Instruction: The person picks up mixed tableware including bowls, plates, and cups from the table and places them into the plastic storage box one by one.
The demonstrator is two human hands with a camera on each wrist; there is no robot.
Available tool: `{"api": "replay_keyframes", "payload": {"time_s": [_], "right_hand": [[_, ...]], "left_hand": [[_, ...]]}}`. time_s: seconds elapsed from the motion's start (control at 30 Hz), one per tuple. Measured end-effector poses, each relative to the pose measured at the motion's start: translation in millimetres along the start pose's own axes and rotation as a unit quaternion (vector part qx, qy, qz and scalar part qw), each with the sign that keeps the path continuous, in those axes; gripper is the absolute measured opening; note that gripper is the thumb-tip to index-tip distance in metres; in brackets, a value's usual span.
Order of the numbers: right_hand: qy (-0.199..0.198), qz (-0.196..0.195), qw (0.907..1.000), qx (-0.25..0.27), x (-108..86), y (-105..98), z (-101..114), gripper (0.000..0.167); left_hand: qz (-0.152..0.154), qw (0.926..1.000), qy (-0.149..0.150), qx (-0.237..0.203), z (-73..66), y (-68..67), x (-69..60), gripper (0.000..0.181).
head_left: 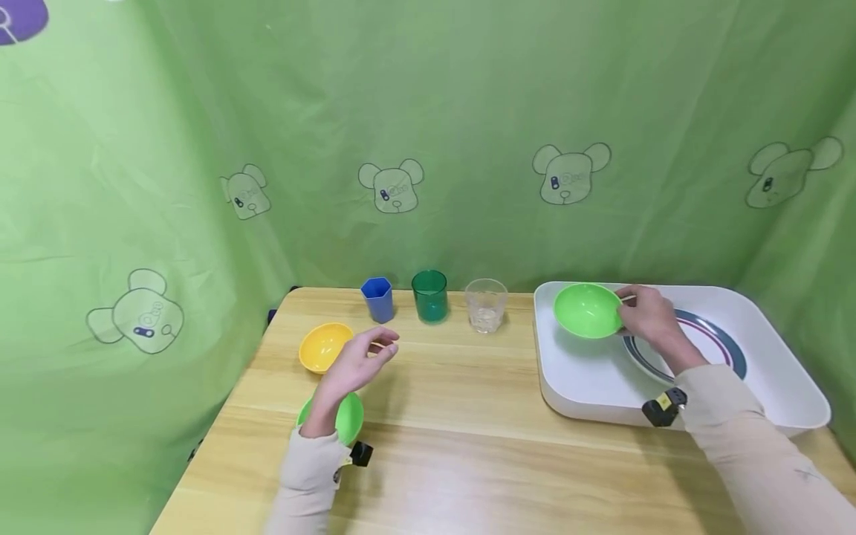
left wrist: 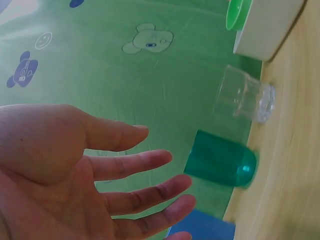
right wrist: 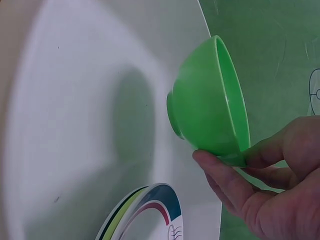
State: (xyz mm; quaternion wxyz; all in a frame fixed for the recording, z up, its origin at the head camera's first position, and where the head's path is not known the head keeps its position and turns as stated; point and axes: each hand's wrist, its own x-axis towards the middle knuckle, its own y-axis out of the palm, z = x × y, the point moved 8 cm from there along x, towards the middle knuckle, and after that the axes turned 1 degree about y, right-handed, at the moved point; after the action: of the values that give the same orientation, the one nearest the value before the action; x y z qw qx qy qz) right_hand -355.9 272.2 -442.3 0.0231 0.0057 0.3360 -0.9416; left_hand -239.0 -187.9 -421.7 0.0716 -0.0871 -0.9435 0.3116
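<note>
My right hand (head_left: 647,318) pinches the rim of a green bowl (head_left: 587,310) between thumb and fingers. In the right wrist view that bowl (right wrist: 207,102) hangs above the floor of the white tray (right wrist: 75,100), casting a shadow on it. Plates (head_left: 709,345) with a blue rim lie stacked in the tray, partly behind the right arm. My left hand (head_left: 357,360) hovers over the table's left side, its fingers loosely extended and holding nothing, as the left wrist view confirms. Close to it are an orange bowl (head_left: 324,348) and a second green bowl (head_left: 349,418), half hidden by the forearm.
Along the table's back edge stand a blue cup (head_left: 379,301), a dark green cup (head_left: 430,297) and a clear glass (head_left: 486,306). The white tray (head_left: 575,405) takes up the right side. A green curtain (head_left: 468,89) rises directly behind the wooden table (head_left: 481,475).
</note>
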Motion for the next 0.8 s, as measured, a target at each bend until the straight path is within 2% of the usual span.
{"api": "replay_keyframes", "payload": {"time_s": [0.13, 0.4, 0.63, 0.8], "right_hand": [[0.006, 0.006, 1.0000, -0.002, 1.0, 0, 0, 0.051], [0.018, 0.005, 0.9997, 0.015, 3.8, 0, -6, 0.052], [0.020, -0.008, 0.9997, 0.012, 5.0, -1, -16, 0.049], [0.025, -0.015, 0.9995, 0.014, 5.2, -1, -20, 0.049]], "left_hand": [[0.007, 0.9997, -0.018, 0.017, 12.4, -8.0, -5.7, 0.025], [0.058, 0.9976, -0.021, 0.031, 32.2, -12.7, -15.9, 0.024], [0.090, 0.9947, -0.016, 0.048, 39.8, -14.1, -23.7, 0.023], [0.101, 0.9926, -0.037, 0.056, 48.2, -16.1, -30.2, 0.024]]}}
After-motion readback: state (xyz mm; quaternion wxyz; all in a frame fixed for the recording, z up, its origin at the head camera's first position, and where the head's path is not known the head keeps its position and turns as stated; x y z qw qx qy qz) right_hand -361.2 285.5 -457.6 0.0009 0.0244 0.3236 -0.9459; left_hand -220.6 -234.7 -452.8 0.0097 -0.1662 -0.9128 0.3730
